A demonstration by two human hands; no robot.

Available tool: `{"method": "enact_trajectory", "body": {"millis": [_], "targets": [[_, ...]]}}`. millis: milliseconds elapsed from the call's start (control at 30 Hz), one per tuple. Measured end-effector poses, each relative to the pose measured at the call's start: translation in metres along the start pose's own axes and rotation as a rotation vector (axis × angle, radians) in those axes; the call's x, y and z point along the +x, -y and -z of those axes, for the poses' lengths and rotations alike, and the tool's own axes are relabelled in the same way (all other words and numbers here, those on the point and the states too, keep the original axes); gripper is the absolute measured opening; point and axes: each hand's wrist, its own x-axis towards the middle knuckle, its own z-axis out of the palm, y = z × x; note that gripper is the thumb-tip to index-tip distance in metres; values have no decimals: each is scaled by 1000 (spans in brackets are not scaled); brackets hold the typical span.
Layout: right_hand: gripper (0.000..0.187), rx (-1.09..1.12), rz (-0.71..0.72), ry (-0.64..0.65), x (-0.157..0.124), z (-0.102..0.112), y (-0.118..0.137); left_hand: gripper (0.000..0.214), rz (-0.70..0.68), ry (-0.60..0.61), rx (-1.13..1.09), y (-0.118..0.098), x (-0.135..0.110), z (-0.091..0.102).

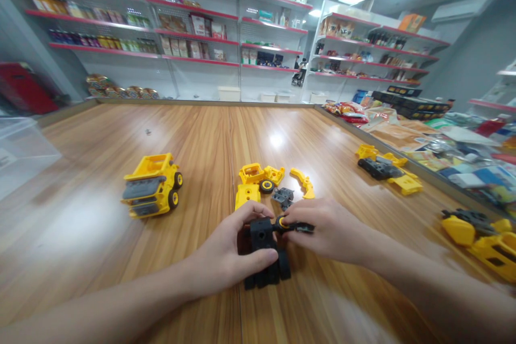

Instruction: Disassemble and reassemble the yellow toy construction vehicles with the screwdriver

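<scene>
Left hand (pixel 231 252) wrapped around black toy base (pixel 262 231), thumb across its top; base low over the wooden table (pixel 201 140), between both hands. Right hand (pixel 326 228) pinching small yellow-centred wheel (pixel 282 222) at base's right side; whether attached, cannot tell. Yellow curved piece (pixel 303 183) just beyond. Dump truck (pixel 149 185) upright, farther left.

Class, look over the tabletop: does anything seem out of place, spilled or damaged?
A tiny grey piece lies alone beyond the yellow toy truck, away from the loose parts in the middle; it is too small to identify. No spill or clear damage shows.
</scene>
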Motion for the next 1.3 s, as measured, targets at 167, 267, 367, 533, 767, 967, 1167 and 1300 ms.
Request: {"method": "enact_trajectory", "body": {"millis": [167, 267, 367, 533, 767, 967, 1167, 1300], "targets": [[22, 340, -304, -148, 1, 4, 5, 38, -2, -35, 43, 1, 1, -1], [27, 538, -420, -102, 2, 5, 8, 41, 9, -42, -5, 2, 3, -1], [29, 618, -420, -72, 2, 2, 9, 45, 9, -39, -36, 2, 3, -2], [29, 664, -444, -93, 2, -2, 11, 47, 9, -24, -59, 0, 3, -2], [27, 624, -427, -121, 2, -2, 15, 51, 25, 55, -100, -4, 3, 0], [23, 635, -415, -154, 1, -3, 15, 56, 35, 57, -145, -3, 2, 1], [21, 662, -393, -204, 2, -1, 21, 61, 42, 71, -237, -3, 2, 1], [19, 659, -365, -237, 1, -1, 24, 63, 46, 98, -309, -2, 3, 1]]}}
